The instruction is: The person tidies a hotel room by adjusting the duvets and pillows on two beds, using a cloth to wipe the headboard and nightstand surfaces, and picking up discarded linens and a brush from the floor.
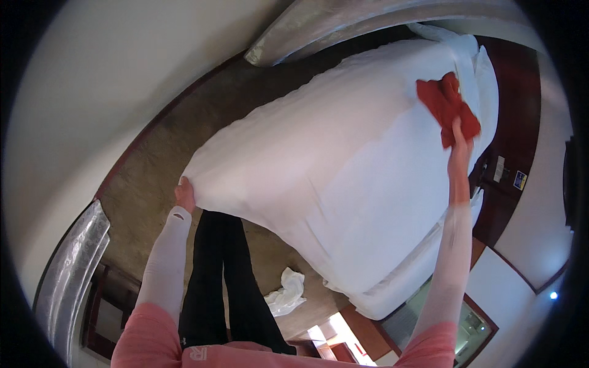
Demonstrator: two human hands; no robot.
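A large white sheet stretches from my left hand over what looks like a bed. My left hand grips one edge of the sheet and pulls it out over the floor. In my right hand is a crumpled red cloth, raised above the far part of the sheet. Its outline is slightly blurred. White sleeves cover both forearms. The sheet hides most of the bed beneath it.
A white crumpled cloth lies on the brown floor beside my legs. Pale curtains hang at the top, and shiny curtain fabric at the left. A dark red wooden panel runs along the right, behind the bed.
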